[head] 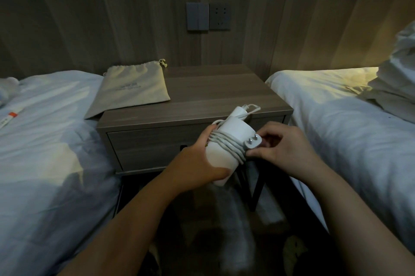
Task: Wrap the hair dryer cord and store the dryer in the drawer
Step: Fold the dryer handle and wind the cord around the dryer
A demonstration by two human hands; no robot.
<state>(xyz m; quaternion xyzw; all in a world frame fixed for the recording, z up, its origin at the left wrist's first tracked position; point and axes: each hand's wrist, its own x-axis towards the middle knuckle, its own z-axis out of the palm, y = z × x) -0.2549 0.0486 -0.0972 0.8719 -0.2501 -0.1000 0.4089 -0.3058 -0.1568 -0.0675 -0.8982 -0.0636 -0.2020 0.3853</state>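
My left grip (199, 158) clasps the white hair dryer (234, 133), cord (226, 143) wound around it; my right grip (285, 152) pinches the plug (321, 141) before the closed drawer (152, 143).

A white hair dryer (221, 157) is held tilted just in front of the drawer (152, 143), which is shut. Its pale cord (224, 139) is wound in several turns round the body. The two-pin plug (321, 142) is seen at the right, pins upward.

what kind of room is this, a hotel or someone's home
Probably a hotel twin room: a left bed and right bed in white linen flank one nightstand, with a cloth drawstring bag on it.
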